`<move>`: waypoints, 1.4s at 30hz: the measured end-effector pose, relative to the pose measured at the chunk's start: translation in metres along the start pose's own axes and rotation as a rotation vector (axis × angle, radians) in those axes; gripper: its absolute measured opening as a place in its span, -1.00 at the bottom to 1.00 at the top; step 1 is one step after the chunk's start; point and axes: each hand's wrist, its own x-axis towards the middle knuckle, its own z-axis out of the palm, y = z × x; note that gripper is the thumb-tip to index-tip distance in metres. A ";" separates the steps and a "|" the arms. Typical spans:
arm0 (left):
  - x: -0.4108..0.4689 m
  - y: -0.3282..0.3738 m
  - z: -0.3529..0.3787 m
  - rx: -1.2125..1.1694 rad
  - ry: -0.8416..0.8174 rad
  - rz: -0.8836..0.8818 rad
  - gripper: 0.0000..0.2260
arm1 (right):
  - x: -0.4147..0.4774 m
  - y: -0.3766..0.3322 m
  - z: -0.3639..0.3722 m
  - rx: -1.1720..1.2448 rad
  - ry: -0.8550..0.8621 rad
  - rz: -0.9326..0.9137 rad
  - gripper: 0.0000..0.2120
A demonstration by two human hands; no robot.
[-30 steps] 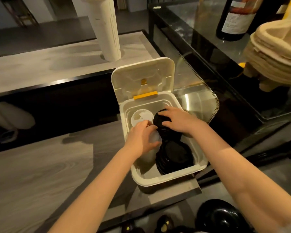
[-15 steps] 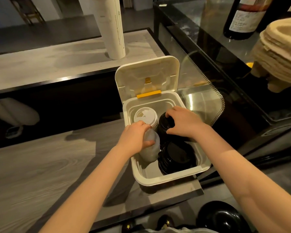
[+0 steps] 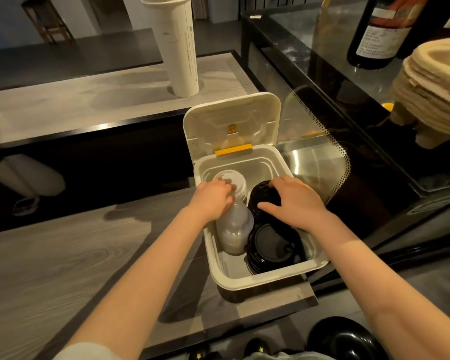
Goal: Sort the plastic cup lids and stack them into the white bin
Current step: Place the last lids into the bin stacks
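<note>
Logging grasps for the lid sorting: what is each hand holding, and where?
Right hand grips the far black lid stack across its top. Left hand touches the white lid stack at its top; whether it grips cannot be told.

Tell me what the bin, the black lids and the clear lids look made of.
White bin: likely stiff moulded plastic, smooth satin finish, with soft highlights on its rounded rim. Black lids: thin glossy plastic, judging by sharp glints on the ridges. Clear lids: thin translucent plastic, frosted look; the nested layers show through hazily.
</note>
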 end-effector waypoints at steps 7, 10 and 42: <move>0.022 -0.001 0.003 0.033 -0.176 0.082 -0.64 | 0.008 0.002 -0.006 0.040 -0.225 -0.061 -0.47; 0.025 -0.007 0.002 0.082 -0.202 0.113 -0.63 | 0.003 0.004 0.002 -0.113 -0.188 -0.043 -0.49; 0.007 -0.007 0.010 0.138 -0.010 0.062 -0.60 | -0.059 -0.008 0.013 -0.044 -0.286 -0.102 -0.62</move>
